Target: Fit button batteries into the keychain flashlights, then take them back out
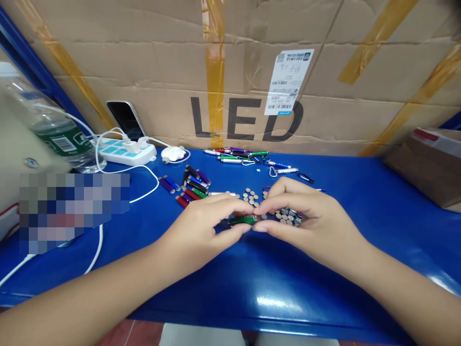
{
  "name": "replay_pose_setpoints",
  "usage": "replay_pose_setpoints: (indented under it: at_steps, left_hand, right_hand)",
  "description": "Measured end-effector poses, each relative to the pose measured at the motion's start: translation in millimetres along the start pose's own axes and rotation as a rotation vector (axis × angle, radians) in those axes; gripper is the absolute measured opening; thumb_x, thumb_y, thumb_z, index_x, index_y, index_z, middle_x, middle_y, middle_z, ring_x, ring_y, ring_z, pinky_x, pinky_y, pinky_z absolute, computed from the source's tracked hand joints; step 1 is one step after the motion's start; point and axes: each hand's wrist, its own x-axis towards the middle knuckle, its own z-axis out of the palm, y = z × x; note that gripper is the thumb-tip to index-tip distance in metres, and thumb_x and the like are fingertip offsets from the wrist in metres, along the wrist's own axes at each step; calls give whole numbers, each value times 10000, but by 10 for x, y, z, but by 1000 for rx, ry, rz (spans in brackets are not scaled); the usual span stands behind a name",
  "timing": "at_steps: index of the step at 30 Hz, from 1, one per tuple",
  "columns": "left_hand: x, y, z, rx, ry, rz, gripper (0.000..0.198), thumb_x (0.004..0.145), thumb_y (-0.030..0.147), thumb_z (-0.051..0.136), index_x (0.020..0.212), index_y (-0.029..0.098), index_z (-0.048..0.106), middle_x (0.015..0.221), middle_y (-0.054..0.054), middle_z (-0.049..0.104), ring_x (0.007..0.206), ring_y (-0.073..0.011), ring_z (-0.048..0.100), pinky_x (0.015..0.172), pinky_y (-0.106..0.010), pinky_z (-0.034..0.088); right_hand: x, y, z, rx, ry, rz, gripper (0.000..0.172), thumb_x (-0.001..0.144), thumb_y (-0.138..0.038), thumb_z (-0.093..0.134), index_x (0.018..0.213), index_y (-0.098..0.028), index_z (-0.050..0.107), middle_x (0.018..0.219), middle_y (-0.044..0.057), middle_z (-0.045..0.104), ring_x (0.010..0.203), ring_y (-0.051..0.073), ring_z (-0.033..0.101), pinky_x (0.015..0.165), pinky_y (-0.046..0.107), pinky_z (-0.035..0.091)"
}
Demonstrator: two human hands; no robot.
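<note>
A short green metal tube [245, 220], like the body of a keychain flashlight, lies between my two hands above the blue table. My left hand [201, 221] grips it between thumb and fingers. My right hand [309, 214] pinches at its right end, the fingertips meeting those of the left. Whether a small part sits in that pinch is hidden. Just beyond the hands are several button cells [251, 197] lying loose. More button cells [286, 218] and small shiny metal parts show behind my right fingers. Coloured tubes [194, 185] lie in a group beyond my left hand.
Complete penlights with clips [236, 156] lie near a large cardboard box [162, 67] at the back. Left of them are a white power strip [126, 151], a phone [127, 119], cables and a water bottle [61, 129]. A smaller carton [428, 163] stands at the right.
</note>
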Motion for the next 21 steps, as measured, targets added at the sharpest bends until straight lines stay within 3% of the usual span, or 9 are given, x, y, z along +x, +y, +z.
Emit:
replay_pose_setpoints:
  at_steps: [8,11,18,21]
  left_hand:
    - [-20,-34,-14,-39,55,-64,240,845,189,659,1084,206,678,1059,-17,749,901,-149,714,835,-255,575]
    - [-11,-63,-36,-3,62,-104,249,842,192,670,1091,199,673,1059,-23,747,919,-154,714,844,-261,579]
    - [-12,-112,-68,-26,124,-133,305,868,214,649,1168,215,593,1028,-11,721,878,-127,703,815,-237,580]
    - [-24,-128,-80,4,141,-124,205,889,225,617,1091,218,589,1024,-7,698,853,-128,697,787,-242,581]
  right_hand:
    - [-1,7,-11,2,31,-4,198,790,-288,748,981,-248,716,764,-2,629,710,146,621,671,286,514]
    - [2,41,-25,-71,40,-8,156,807,-260,717,960,-231,701,778,6,638,736,153,621,690,290,508]
    - [6,122,-2,-221,-77,-56,88,880,-200,613,909,-220,694,843,36,661,800,168,610,755,322,483]
    - [8,181,30,-339,-149,-23,97,881,-213,619,881,-230,714,870,46,656,817,188,586,784,354,456]
